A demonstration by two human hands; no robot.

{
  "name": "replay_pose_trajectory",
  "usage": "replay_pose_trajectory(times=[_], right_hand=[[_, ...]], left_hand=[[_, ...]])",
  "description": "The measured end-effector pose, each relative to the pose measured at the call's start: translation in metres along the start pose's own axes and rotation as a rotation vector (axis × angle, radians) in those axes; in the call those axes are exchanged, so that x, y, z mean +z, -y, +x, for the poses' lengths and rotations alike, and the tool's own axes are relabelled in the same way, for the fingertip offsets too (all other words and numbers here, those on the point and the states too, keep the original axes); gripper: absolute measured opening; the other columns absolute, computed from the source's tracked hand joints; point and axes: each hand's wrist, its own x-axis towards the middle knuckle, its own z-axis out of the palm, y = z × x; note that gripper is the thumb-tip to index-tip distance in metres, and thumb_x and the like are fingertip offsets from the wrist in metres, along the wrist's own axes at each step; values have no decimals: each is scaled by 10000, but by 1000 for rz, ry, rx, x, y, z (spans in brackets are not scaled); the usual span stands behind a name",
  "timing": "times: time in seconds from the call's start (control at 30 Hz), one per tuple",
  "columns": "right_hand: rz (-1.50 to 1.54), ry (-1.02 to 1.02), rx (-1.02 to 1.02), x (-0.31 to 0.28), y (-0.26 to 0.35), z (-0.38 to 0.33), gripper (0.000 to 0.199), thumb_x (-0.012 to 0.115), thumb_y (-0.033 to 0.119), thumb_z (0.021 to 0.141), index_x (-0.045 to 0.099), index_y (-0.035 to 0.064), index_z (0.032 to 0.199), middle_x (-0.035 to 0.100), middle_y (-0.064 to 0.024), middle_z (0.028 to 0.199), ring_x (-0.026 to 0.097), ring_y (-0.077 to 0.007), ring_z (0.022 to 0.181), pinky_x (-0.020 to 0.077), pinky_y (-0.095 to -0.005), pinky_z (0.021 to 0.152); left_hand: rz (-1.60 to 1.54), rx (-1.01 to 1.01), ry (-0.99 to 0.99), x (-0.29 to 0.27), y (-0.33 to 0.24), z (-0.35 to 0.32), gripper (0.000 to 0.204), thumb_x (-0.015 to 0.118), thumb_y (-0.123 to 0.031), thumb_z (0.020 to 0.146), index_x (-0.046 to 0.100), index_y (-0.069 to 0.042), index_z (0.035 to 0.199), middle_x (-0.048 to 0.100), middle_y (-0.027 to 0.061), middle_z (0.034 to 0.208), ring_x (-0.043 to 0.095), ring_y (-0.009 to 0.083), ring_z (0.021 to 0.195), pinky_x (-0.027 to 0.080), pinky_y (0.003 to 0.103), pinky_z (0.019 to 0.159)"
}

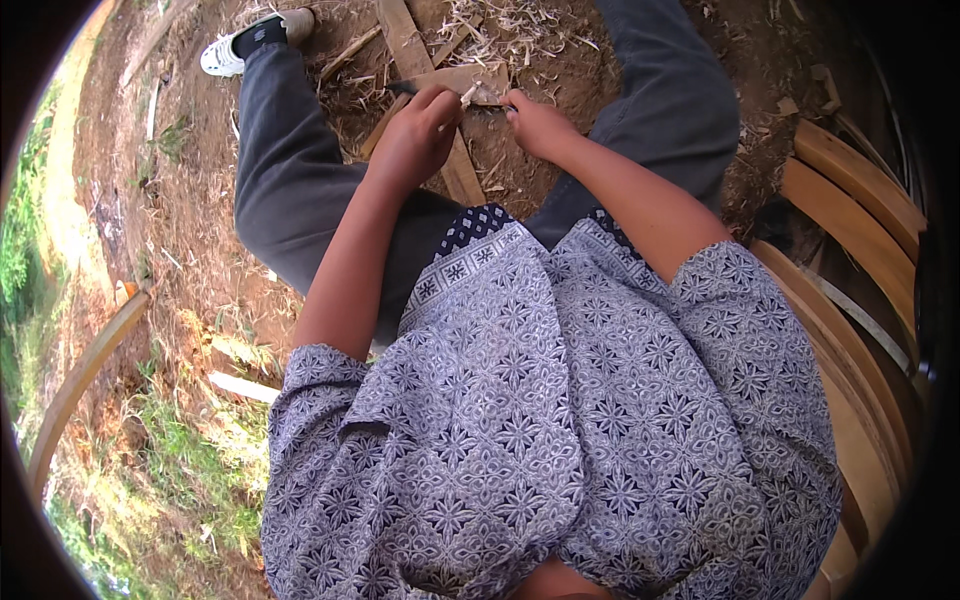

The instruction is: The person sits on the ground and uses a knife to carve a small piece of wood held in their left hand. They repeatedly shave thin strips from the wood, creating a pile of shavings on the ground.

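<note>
My left hand point(415, 138) is closed, its fingers curled, and a dark end of a tool point(402, 88) juts out past its knuckles. To its right, my right hand point(543, 128) is closed too, thumb and finger pressed on a small dark end. Whether both ends belong to one tool I cannot tell; the hands hide most of it. A flat wooden piece point(485, 78) lies just beyond and between the hands. Pale curled shavings point(470, 95) stand at the gap between them. Under the hands runs a long wooden strip point(458, 172), slanting away from me.
Wood shavings point(540, 35) litter the brown soil between my spread legs. Curved wooden planks point(850, 205) are stacked close on my right. Another curved wooden piece point(85, 375) stands at far left, near grass point(190, 440). My shoe point(225, 55) rests at upper left.
</note>
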Motion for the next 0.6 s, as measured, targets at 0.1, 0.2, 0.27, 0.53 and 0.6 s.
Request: replay_pose_trajectory(times=[0.1, 0.2, 0.27, 0.53, 0.6], right_hand=[[7, 8, 89, 3, 3, 10, 338, 494, 279, 1052, 505, 221, 1385, 681, -226, 1186, 662, -411, 1100, 509, -518, 913], [5, 16, 128, 9, 0, 15, 337, 491, 274, 1052, 506, 218, 1384, 675, -232, 1190, 664, -406, 1091, 510, -514, 909], [-8, 9, 100, 10, -3, 18, 341, 485, 269, 1053, 500, 207, 1389, 676, -230, 1185, 666, -405, 1080, 512, -511, 902], [60, -46, -15, 2, 1, 4, 303, 503, 264, 1036, 548, 198, 1328, 686, -211, 1178, 656, -425, 1091, 515, -511, 918], [22, -28, 15, 4, -1, 5, 306, 509, 264, 1034, 548, 197, 1329, 685, -213, 1186, 657, -425, 1086, 517, -507, 915]], left_hand=[[11, -19, 8, -1, -3, 5, 104, 672, -9, 911, 610, -36, 990, 644, 128, 1029, 664, 379, 892, 550, 428, 745], [11, -33, -7, 1, -3, 2, 108, 678, -5, 906, 605, -34, 981, 640, 134, 1011, 662, 384, 893, 548, 428, 747], [-10, -28, -25, 1, 0, 1, 110, 684, -6, 904, 603, -32, 973, 640, 137, 997, 660, 387, 889, 546, 429, 747], [6, -35, -102, 0, 1, 2, 110, 701, -17, 905, 601, -25, 951, 642, 159, 958, 659, 399, 876, 538, 436, 730], [13, -19, -104, -1, -2, 4, 113, 704, -19, 904, 600, -23, 946, 642, 162, 955, 661, 400, 871, 537, 437, 728]])
